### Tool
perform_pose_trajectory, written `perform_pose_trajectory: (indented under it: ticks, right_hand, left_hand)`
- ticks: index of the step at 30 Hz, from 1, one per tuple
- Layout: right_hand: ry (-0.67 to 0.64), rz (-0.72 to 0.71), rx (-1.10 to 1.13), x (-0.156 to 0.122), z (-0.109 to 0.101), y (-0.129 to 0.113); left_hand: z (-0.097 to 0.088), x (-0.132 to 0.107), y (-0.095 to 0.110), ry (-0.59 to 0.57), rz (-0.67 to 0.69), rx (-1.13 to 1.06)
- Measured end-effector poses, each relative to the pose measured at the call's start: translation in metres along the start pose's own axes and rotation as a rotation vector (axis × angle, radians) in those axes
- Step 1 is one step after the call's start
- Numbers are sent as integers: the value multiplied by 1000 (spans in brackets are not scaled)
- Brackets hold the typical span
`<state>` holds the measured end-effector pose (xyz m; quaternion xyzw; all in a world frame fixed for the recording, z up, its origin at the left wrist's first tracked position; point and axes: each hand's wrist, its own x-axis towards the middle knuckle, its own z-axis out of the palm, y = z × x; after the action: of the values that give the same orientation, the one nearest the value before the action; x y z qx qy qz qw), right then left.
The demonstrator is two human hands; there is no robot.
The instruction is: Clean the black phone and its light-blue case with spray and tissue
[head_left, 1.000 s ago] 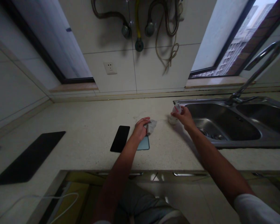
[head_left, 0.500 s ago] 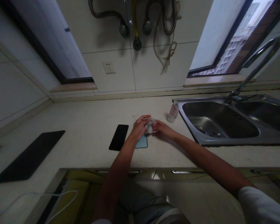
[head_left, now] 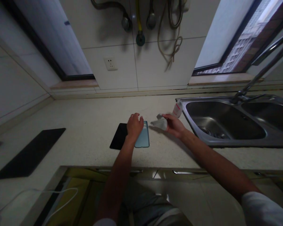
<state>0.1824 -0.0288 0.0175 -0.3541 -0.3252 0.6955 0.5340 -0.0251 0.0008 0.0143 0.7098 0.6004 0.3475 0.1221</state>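
My left hand [head_left: 134, 125] rests with curled fingers on the upper left of a light blue phone case [head_left: 143, 139] lying flat on the pale countertop [head_left: 85, 125]. A black phone [head_left: 118, 140] lies beside the case on the left, partly under my wrist. My right hand [head_left: 174, 125] pinches a crumpled grey-white cloth [head_left: 160, 123], lifted just above the counter to the right of the case. A small white bottle with a red label [head_left: 176, 110] stands behind my right hand, at the sink's corner.
A steel double sink [head_left: 226, 125] with a tall tap [head_left: 261, 72] fills the right. A black mat [head_left: 28, 152] lies at the left. A wall socket [head_left: 110, 63] and hanging hoses [head_left: 169, 34] are behind. A white cable [head_left: 37, 197] trails below the counter edge.
The right hand left the bottle standing by the sink, met the left hand at the cloth, then drew the cloth away to the right. The left hand let go of it and settled on the blue case.
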Motion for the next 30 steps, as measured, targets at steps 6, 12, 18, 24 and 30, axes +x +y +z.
perform_pose_trajectory:
  ticks: [6, 12, 18, 24, 30]
  right_hand:
    - [140, -212, -156, -8, 7, -1]
    - [16, -172, -149, -11, 11, -1]
    - [-14, -8, -6, -4, 4, 7]
    - [-70, 84, 25, -5, 7, 16]
    - [-69, 89, 68, -6, 11, 18]
  left_hand:
    - [-4, -6, 1, -134, -75, 460]
    - [0, -5, -3, -243, -33, 466]
    - [1, -2, -10, -227, -104, 382]
    - [2, 7, -12, -102, -144, 1]
    - [9, 13, -8, -168, -537, -898]
